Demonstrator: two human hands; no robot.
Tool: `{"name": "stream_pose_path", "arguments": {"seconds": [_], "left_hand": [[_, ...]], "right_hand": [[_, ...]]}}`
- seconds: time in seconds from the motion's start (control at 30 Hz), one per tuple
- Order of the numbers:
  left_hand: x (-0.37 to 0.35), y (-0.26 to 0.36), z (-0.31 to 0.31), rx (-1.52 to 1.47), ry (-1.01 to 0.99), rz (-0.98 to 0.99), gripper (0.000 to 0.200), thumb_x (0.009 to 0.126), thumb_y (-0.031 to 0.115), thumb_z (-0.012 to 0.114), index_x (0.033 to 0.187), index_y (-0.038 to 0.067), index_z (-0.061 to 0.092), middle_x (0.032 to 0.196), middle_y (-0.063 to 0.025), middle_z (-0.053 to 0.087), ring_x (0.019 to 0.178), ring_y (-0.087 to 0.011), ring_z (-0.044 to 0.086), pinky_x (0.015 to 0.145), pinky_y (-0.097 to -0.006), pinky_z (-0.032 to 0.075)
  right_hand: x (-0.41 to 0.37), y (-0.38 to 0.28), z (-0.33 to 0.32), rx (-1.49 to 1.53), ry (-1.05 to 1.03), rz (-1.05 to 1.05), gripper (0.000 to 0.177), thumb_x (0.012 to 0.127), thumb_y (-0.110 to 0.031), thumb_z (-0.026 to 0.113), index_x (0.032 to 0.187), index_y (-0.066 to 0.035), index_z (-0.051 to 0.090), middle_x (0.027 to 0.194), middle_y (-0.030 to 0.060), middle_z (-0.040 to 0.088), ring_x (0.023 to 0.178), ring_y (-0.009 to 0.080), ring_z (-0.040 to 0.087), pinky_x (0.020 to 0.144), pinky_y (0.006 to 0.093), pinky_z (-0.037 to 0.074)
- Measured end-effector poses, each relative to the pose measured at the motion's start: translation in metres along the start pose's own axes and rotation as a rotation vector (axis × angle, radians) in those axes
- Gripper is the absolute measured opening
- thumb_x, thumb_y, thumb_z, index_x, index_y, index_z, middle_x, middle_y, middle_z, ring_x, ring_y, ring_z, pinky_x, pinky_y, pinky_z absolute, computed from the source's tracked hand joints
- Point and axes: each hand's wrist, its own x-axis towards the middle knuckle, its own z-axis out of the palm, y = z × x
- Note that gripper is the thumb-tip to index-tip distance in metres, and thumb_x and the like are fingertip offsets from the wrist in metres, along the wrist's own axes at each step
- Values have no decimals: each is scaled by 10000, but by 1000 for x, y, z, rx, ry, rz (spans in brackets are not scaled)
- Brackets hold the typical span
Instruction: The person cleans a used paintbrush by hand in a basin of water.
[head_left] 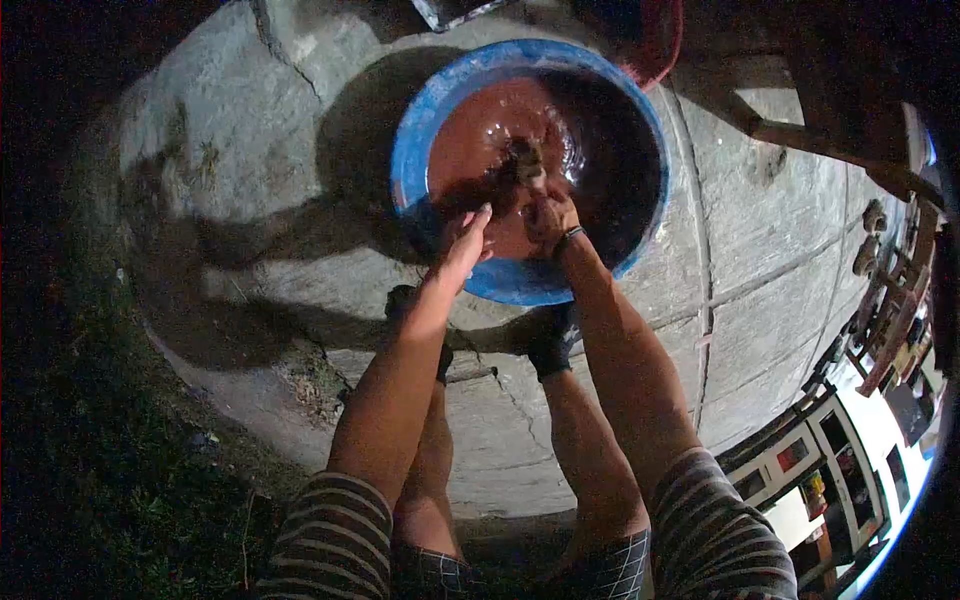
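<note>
A round blue basin (408, 150) holds reddish-brown liquid (465, 135) with ripples on its surface. My right hand (548, 220), with a dark band at the wrist, is closed over the near part of the basin. From its fingers a short dark-and-tan object (527, 165) reaches into the liquid; its far end is dark and wet, and its kind cannot be made out. My left hand (467, 243) is over the near left rim, fingers loosely stretched out and apart, holding nothing that I can see.
The basin stands on a cracked concrete floor (750, 240), close to my feet. A red container (660, 45) is behind it at the right. Grass (130, 500) borders the floor at lower left. Wooden pieces (900, 320) and a white cabinet (820, 470) are at the right.
</note>
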Motion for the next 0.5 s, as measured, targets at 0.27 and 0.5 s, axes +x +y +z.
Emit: {"name": "stream_pose_path", "arguments": {"seconds": [0.27,0.5], "left_hand": [[-4,37,14,-699,-491,-166,430,845,502,511,1026,116,571,965,-32,626,817,-172,599,723,-323,479],[27,14,4,-628,-452,51,323,867,305,545,1140,133,533,1120,-35,588,1054,-186,542,840,-351,469]], "right_hand": [[-36,-12,13,-578,16,-377,359,814,-148,539,1130,21,522,1030,142,627,893,321,613,818,350,473],[-49,-32,14,-686,-85,-240,235,867,-204,491,975,-14,580,798,127,619,703,204,601,610,343,469]]}}
